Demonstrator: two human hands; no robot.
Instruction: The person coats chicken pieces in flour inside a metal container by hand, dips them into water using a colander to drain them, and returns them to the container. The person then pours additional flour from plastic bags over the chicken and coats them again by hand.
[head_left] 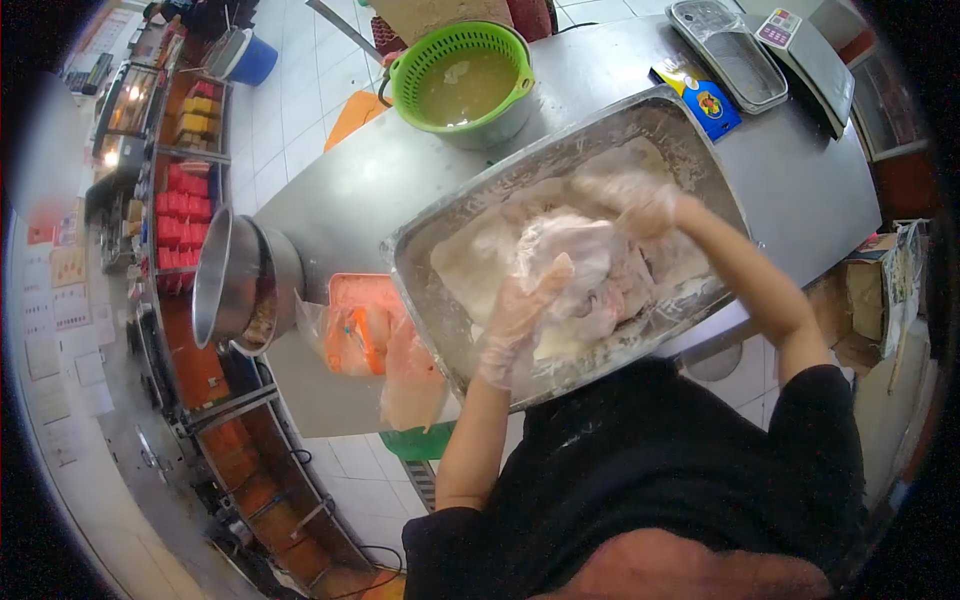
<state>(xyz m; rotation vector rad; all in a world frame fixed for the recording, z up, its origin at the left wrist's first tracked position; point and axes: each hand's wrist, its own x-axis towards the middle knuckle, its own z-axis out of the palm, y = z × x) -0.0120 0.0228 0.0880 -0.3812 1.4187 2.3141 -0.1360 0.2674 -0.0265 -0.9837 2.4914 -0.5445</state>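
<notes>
A large metal tray (440, 347) holds pale flour and, near its middle, a white floured mass (570, 250) with some pinkish pieces (628, 285) beside it. My left hand (525, 305), in a clear glove, rests against the near left side of the mass, thumb raised and apart from the fingers. My right hand (650, 210), gloved too, is over the flour at the far right of the mass. Motion smears its fingers, so whether it holds anything cannot be made out.
Beyond the tray stands a green colander (403, 90) in a pot of cloudy liquid. Left are a steel pot (225, 275) and an orange container (365, 290) with plastic bags. A blue packet (708, 108), a lidded container (735, 60) and a scale (815, 65) lie far right.
</notes>
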